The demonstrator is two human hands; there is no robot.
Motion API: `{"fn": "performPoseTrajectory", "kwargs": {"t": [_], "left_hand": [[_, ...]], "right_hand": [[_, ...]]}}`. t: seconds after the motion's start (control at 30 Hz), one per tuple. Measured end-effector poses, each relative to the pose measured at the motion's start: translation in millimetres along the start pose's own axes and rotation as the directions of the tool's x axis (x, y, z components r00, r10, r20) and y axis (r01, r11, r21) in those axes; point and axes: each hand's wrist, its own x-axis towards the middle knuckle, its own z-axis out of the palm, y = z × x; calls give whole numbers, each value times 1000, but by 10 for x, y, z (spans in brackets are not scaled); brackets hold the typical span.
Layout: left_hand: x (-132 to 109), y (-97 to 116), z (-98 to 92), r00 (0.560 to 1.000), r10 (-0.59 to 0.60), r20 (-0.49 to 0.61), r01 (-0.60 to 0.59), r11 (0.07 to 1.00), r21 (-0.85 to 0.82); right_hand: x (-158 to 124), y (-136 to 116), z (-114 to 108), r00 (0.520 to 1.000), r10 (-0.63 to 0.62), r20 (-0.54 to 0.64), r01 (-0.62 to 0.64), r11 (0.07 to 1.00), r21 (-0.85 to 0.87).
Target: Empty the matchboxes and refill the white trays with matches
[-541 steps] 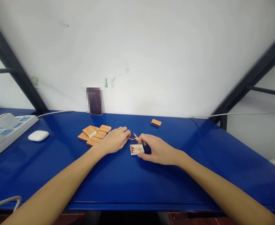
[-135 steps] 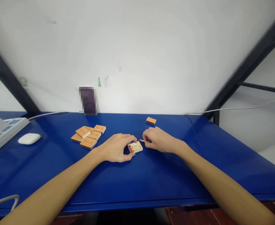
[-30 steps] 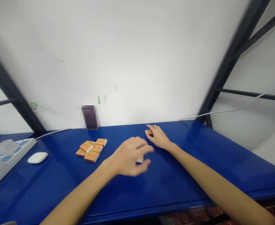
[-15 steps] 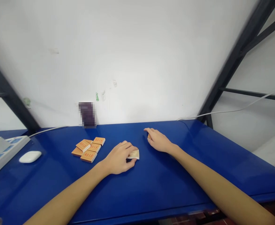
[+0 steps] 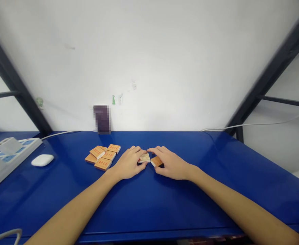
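In the middle of the blue table [image 5: 149, 200], my left hand [image 5: 130, 163] is closed around a matchbox tray [image 5: 144, 158] with matches in it. Part of the tray is hidden under my fingers. Close by on the right, my right hand [image 5: 173, 163] grips an orange matchbox sleeve [image 5: 156, 161] between thumb and fingers. A small gap separates sleeve and tray. Left of my left hand lies a loose pile of several orange matchboxes [image 5: 102, 163] with red characters, some overlapping.
A white rounded case [image 5: 42, 160] lies at the left, beside a white power strip [image 5: 14, 168] with plugs in it. A blurred dark purple object [image 5: 102, 119] leans on the wall at the back. White cables [image 5: 62, 133] run along the wall. Dark metal posts [image 5: 261, 78] stand at both sides.
My right hand has moved left and nearer with the matchbox sleeve, close to the tray. My left hand still holds the tray. The camera view has shifted slightly.
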Motion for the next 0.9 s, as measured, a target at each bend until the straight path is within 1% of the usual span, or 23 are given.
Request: {"fn": "performPoseTrajectory", "kwargs": {"t": [0.13, 0.23, 0.33, 0.47, 0.63, 0.8, 0.9], "left_hand": [[-11, -19, 19, 1000, 10, -15, -11, 1000, -20], [-18, -19, 23, 1000, 16, -8, -17, 999, -33], [-19, -8, 10, 1000, 16, -1, -16, 999, -48], [-17, -4, -10, 999, 53, -6, -53, 992, -115], [-20, -17, -16, 998, 53, -12, -55, 982, -180], [-19, -42, 4, 999, 45, -6, -45, 976, -213], [-22, -66, 29, 1000, 19, -16, -22, 979, -203]], "right_hand": [[38, 144, 50, 998, 25, -57, -19, 994, 109], [63, 216, 75, 998, 14, -54, -5, 986, 167], [75, 219, 75, 997, 31, -76, -16, 980, 200], [80, 215, 69, 992, 32, -121, -9, 983, 185], [67, 252, 52, 994, 6, -110, 23, 964, 264], [55, 209, 47, 996, -20, -82, 39, 973, 227], [56, 168, 78, 992, -36, -123, 60, 980, 192]]}}
